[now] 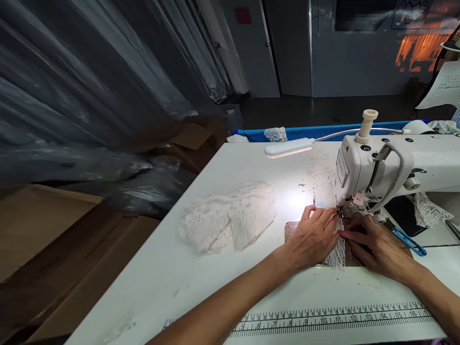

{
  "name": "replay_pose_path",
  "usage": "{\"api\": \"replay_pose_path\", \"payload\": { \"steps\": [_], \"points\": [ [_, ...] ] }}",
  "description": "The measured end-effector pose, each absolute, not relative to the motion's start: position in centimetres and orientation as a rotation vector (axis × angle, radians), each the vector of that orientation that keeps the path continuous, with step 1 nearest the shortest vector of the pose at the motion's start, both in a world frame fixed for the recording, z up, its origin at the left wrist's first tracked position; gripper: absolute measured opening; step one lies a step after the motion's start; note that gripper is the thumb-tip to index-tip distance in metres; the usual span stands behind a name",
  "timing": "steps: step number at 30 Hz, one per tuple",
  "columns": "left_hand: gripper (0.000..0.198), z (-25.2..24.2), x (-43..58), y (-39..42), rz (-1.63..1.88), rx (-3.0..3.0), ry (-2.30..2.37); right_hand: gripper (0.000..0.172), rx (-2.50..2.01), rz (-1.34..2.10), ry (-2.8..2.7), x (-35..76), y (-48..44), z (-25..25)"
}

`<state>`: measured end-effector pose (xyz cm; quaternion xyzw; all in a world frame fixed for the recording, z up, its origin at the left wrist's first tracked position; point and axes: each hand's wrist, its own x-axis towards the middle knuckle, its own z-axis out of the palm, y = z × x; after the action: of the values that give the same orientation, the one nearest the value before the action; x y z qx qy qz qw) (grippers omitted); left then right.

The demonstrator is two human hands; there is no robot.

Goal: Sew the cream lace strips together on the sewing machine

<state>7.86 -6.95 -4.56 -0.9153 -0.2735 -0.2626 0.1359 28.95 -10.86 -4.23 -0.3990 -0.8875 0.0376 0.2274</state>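
Note:
A white lace strip [336,254] runs under the needle area of a white sewing machine [359,167], and more lace [319,165] trails out behind it. My left hand [314,237] rests over the strip's left side, its fingers close together near the presser foot and its thumb at the lace edge. From the right, my right hand [373,242] pinches the edge of the same strip, fingertips nearly touching my left thumb. The exact grip under the left palm is hidden. A brown machine plate [354,254] shows beneath the hands.
To the left on the white table [201,292] lies a pile of lace pieces [230,215]. Blue thread snips [409,239] and a dark phone-like object [406,215] are at right. A lit lamp [289,147] hangs over the table. A printed ruler [323,320] follows the front edge; cardboard boxes [82,273] stand left.

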Motion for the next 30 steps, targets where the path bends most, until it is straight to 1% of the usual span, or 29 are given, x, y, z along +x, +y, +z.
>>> {"api": "replay_pose_path", "payload": {
  "steps": [2,6,15,20,25,30],
  "points": [
    [0.020,-4.6,8.0,-6.9,-0.840,-2.653,-0.703,0.030,-1.105,0.107,-2.449,29.0,-10.8,-4.4],
    [0.016,-4.7,8.0,-6.9,-0.917,-2.683,-0.675,0.032,-1.109,0.138,-2.436,29.0,-10.8,-4.4],
    [0.023,-4.5,7.6,-7.1,-0.800,-2.760,-0.816,0.036,-1.156,0.108,-2.417,28.5,-10.8,-4.6],
    [0.024,-4.4,7.9,-7.0,-0.758,-2.722,-0.836,0.037,-1.151,-0.014,-2.432,28.2,-10.6,-4.8],
    [0.023,-4.7,8.2,-6.7,-0.744,-2.703,-0.890,0.045,-1.167,-0.004,-2.482,27.8,-10.0,-4.7],
    [0.026,-4.9,8.2,-6.4,-0.700,-2.730,-0.946,0.042,-1.177,-0.039,-2.473,27.7,-9.8,-4.8]
  ]
}}
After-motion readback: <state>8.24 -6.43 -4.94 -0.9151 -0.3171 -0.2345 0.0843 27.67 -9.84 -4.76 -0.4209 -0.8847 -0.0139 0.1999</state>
